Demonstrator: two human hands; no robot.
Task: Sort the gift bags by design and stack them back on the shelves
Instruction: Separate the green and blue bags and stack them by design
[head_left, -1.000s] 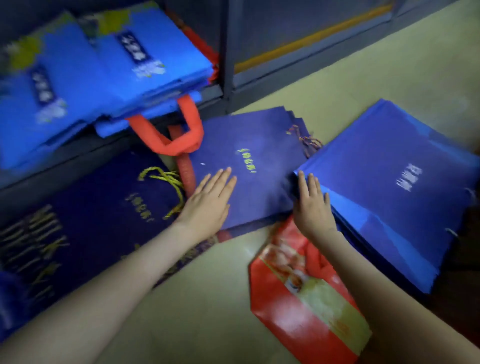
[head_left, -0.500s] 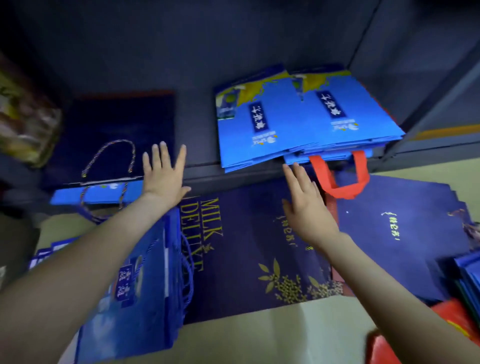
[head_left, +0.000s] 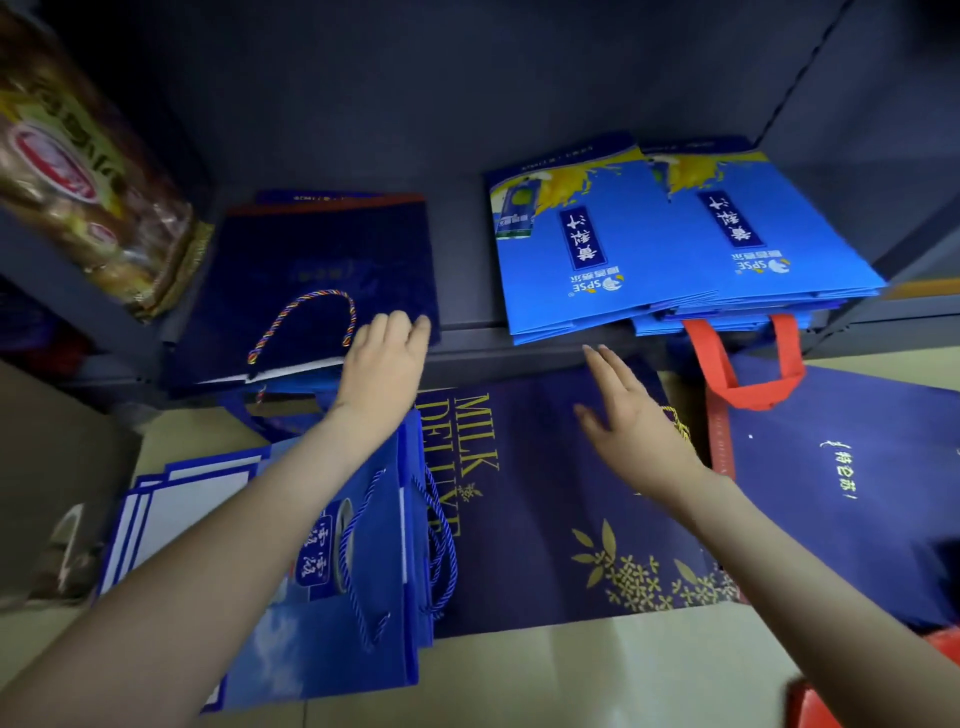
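- Head view: the left arm reaches forward and up from the lower left, forearm bare, with the left hand (head_left: 385, 358) at the front of the lower shelf (head_left: 467, 349).
- Its fingers (head_left: 400, 325) lie close together on the near right corner of a dark navy bag (head_left: 322, 270) that lies flat on the shelf. The thumb is hidden, so I cannot tell whether the hand pinches the corner or only rests on it.
- That bag's multicoloured cord handle (head_left: 306, 317) loops just left of the hand.
- The right arm comes in from the lower right. The right hand (head_left: 636, 431) is held palm down and empty, fingers straight and spread, pointing toward the shelf edge.
- It hovers over a navy bag with gold "MILK" lettering (head_left: 545, 499), which lies flat on the floor (head_left: 571, 675) below the shelf.
- On the shelf to the right are two overlapping stacks of bright blue bags (head_left: 597, 270), their front edges overhanging. A red handle (head_left: 743, 369) hangs beneath them.
- On the floor to the left, under the left forearm, is a pile of blue bags with blue cord handles (head_left: 343, 597).
- To the right lies another navy bag with small gold characters (head_left: 841, 467), and a red bag (head_left: 815, 701) shows at the bottom corner.
- Wrapped packaged goods (head_left: 78, 171) lean in the upper left.
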